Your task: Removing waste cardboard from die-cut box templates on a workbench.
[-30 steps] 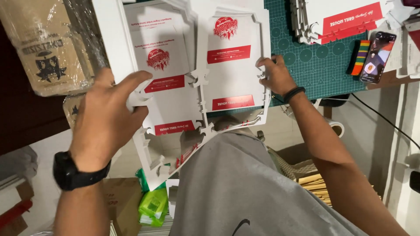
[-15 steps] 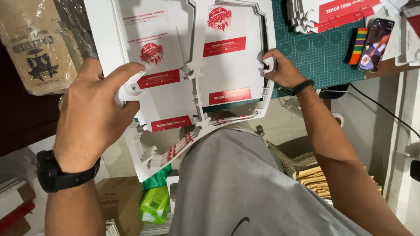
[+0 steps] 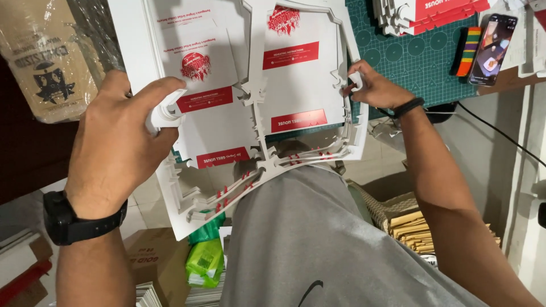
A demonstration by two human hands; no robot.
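Two hands are holding a white die-cut cardboard sheet (image 3: 239, 113) with red labels above the lap: the left hand (image 3: 122, 148) is gripping its left edge, the right hand (image 3: 372, 88) is pinching a tab on its right edge. Since half a second ago, the right fingers are closing tighter on that tab, while a brown box (image 3: 409, 224) of paper stacks is sitting below right and a green packet (image 3: 205, 261) is lying by the legs

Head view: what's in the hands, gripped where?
Both hands hold one stack of white die-cut cardboard sheets. The left hand pinches a cut-out tab on its left side; the right hand grips its right edge with the fingers.
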